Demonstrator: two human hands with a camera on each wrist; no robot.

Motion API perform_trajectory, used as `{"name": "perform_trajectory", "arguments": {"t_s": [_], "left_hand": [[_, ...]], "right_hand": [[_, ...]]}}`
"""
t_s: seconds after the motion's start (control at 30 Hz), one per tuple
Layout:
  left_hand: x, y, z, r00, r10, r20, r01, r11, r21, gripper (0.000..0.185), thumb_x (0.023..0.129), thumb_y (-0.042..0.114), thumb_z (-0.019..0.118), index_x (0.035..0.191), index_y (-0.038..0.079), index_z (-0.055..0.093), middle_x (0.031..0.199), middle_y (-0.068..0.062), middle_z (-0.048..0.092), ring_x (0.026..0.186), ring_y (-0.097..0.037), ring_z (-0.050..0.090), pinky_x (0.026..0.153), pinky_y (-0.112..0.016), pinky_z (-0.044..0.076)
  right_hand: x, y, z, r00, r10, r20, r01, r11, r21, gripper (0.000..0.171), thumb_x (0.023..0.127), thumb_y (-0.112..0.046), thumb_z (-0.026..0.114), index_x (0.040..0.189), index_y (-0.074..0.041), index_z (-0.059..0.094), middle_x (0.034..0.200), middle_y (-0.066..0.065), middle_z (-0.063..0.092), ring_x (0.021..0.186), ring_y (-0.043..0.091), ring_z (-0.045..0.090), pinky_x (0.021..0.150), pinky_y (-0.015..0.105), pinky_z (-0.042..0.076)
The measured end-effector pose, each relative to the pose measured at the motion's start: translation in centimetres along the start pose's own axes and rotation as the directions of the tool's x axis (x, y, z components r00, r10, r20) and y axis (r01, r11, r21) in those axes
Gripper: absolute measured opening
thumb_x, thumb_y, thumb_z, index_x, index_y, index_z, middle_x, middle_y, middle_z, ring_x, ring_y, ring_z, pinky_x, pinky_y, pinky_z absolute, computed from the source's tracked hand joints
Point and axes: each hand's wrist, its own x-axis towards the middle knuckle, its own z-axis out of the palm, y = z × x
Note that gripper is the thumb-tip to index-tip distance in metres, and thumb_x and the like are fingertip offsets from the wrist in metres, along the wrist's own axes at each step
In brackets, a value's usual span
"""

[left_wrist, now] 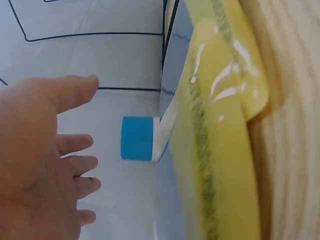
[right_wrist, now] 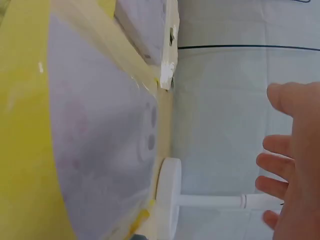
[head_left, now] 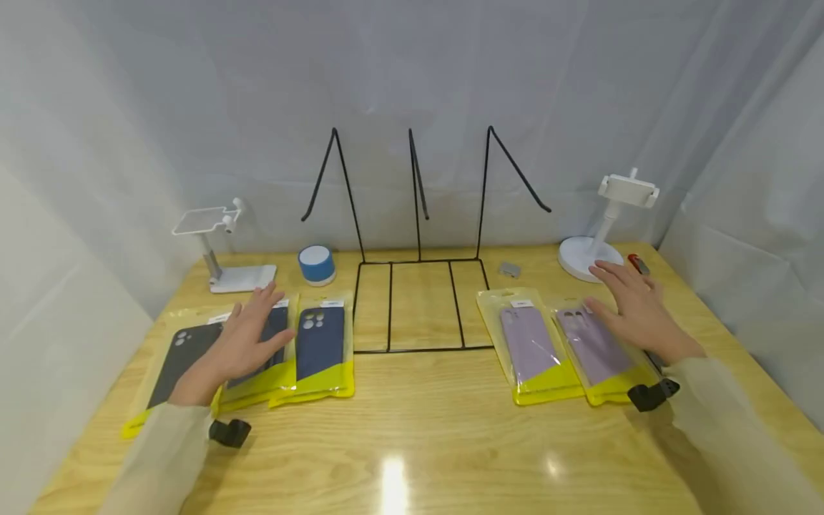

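Observation:
My left hand (head_left: 234, 347) hovers with spread fingers above packaged phone cases at the left. Under and beside it lie a black phone case (head_left: 183, 357), a partly covered dark one, and a navy phone case (head_left: 320, 342), each in a clear pouch with a yellow bottom. Over on the right, my right hand (head_left: 637, 311) is held above a lavender phone case (head_left: 589, 343) in a similar pouch. Another lavender case (head_left: 529, 342) lies to its left. Something dark shows partly behind the right wrist. Both wrist views show extended fingers and nothing held.
A black wire rack (head_left: 419, 260) with three upright hooks stands centrally. At the back left are a white folding stand (head_left: 247, 279) and a blue-and-white cylinder (head_left: 317, 268). A round-based white phone stand (head_left: 582, 257), small grey piece (head_left: 509, 270) and red object (head_left: 637, 263) sit back right.

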Motion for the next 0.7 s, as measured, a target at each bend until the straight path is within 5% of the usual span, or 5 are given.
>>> {"name": "perform_trajectory", "arguments": {"t_s": [0.3,0.43,0.7], "left_hand": [[0.9,0.7,1.6,1.0,0.025,-0.014,-0.026,0.997,-0.071,0.064,0.097,0.022,0.057,0.144,-0.01,0.029,0.155,-0.031,0.017,0.139,-0.051,0.022,0.11,-0.069,0.013],[1.2,1.3,2.1,1.0,0.02,0.014,-0.018,0.996,-0.086,0.064,0.098,0.025,0.057,0.147,-0.006,0.029,0.155,-0.028,0.022,0.139,-0.05,0.024,0.109,-0.067,0.016],[1.8,2.6,4.2,0.989,0.15,0.01,-0.149,0.987,-0.067,0.058,0.096,0.019,0.06,0.143,-0.005,0.038,0.151,-0.027,0.033,0.133,-0.046,0.038,0.108,-0.063,0.028]], "right_hand": [[2.1,-0.9,1.6,0.994,0.053,0.092,-0.07,0.978,0.196,0.057,0.1,-0.026,0.05,0.14,0.012,0.035,0.142,0.036,0.035,0.129,0.054,0.03,0.101,0.07,0.021],[2.9,-1.6,2.5,0.983,0.104,0.151,-0.131,0.974,0.183,0.058,0.099,-0.025,0.051,0.141,0.009,0.034,0.146,0.033,0.031,0.133,0.052,0.026,0.099,0.072,0.015],[3.4,-2.9,4.3,0.946,0.109,0.304,-0.167,0.971,0.171,0.057,0.098,-0.026,0.054,0.143,0.004,0.034,0.149,0.028,0.028,0.136,0.049,0.023,0.098,0.072,0.014]]}}
